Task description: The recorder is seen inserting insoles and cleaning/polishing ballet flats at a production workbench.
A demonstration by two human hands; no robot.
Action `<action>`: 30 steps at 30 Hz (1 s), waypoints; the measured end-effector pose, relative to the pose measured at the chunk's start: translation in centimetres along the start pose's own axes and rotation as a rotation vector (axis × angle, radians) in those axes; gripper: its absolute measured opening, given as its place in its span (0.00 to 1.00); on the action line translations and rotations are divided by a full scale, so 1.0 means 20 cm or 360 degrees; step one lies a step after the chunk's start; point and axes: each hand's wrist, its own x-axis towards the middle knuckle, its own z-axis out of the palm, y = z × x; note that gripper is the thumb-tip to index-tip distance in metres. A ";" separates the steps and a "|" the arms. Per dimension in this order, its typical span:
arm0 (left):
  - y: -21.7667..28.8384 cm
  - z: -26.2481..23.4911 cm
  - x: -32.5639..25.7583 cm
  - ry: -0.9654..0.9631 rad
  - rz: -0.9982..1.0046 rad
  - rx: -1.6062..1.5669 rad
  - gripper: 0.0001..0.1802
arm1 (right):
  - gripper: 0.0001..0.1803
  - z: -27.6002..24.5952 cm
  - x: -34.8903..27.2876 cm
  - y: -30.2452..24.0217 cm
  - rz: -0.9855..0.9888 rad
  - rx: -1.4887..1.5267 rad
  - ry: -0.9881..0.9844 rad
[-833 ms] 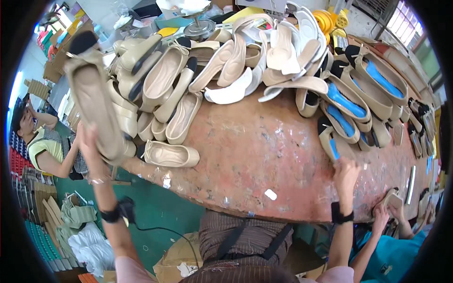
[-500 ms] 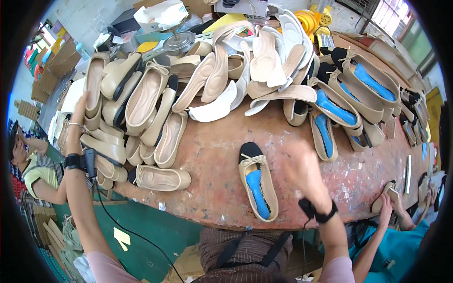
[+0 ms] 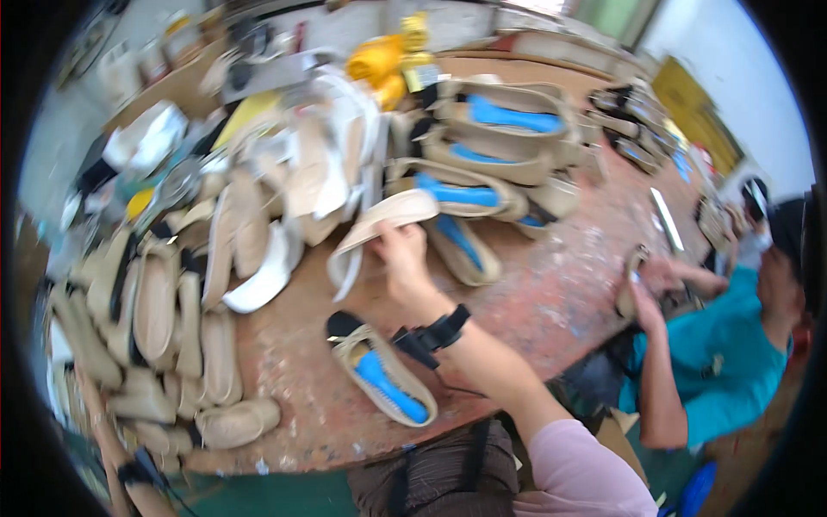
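1. At the far left edge, the left hand (image 3: 96, 398) is seen low beside the beige shoes (image 3: 159, 297) stacked along the worktable (image 3: 284, 379); whether its fingers are open or closed cannot be told, since the view is blurred there.
2. Near the middle, a shoe with a blue insole (image 3: 382, 379) is laid flat on the table, just below the right forearm and apart from the piles.
3. The right hand (image 3: 403, 263) is stretched forward, its fingers closed on the edge of a beige sole piece (image 3: 379, 226), which is held tilted above the table.
4. For a sound grip, the piece is best pinched near its middle, so that it is not bent or dragged across the neighbouring white uppers (image 3: 332, 164).
5. No box or tray with contents can be made out; the blue-lined shoes (image 3: 482, 155) are simply heaped on the tabletop.
6. At the right, a shoe is handled by a co-worker in a teal top (image 3: 724, 345).
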 end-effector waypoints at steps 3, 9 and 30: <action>0.19 0.21 -0.24 0.0431 0.0630 0.0623 0.30 | 0.07 -0.13 -0.06 -0.14 0.0007 0.0169 0.0034; 0.57 0.71 -1.09 -0.0033 0.1271 0.0424 0.30 | 0.13 -0.25 -0.17 -0.15 -0.0277 -0.0444 0.0206; 1.20 2.12 -1.86 -0.1489 0.1100 -0.0002 0.51 | 0.12 -0.55 -0.54 -0.55 -0.0290 -0.0690 -0.0553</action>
